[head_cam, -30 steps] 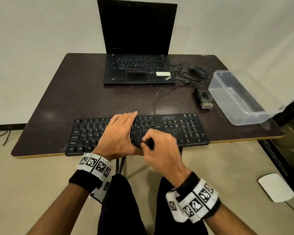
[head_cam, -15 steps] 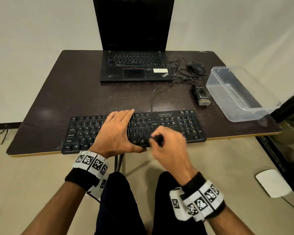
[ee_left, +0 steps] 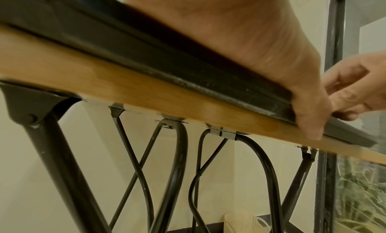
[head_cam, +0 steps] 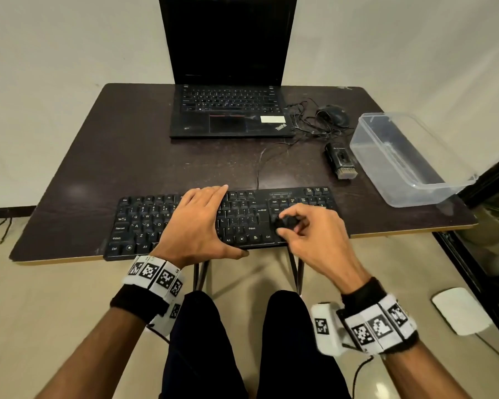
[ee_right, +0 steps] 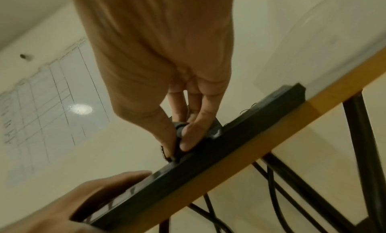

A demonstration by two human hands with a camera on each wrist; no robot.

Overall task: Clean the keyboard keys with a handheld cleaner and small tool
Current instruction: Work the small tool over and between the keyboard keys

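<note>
Black full-size plastic keyboard (head_cam: pixel 225 220) lies along the near edge of the dark brown tabletop (head_cam: pixel 127 156), long axis running left-right across the person. Left hand (head_cam: pixel 196 226) lies flat on the middle keys, fingers straight, thumb hooked over the front edge, pinning the board; it holds nothing. Right hand (head_cam: pixel 308 228) pinches a small black tool (head_cam: pixel 285 223) between thumb and fingers, over the right end, roughly at the arrow and navigation cluster. Wrist view shows the tool's tip (ee_right: pixel 167 154) down at the keys near the front edge; what kind of tip, cannot tell. Uncleaned keys likely lie further right, the numpad, so the stroke would follow the long axis away from the bracing hand. Black handheld cleaner with bristle end (head_cam: pixel 342 164) lies on the table beyond the keyboard's right end, beside a clear plastic bin (head_cam: pixel 409 159), nearer the right hand.
</note>
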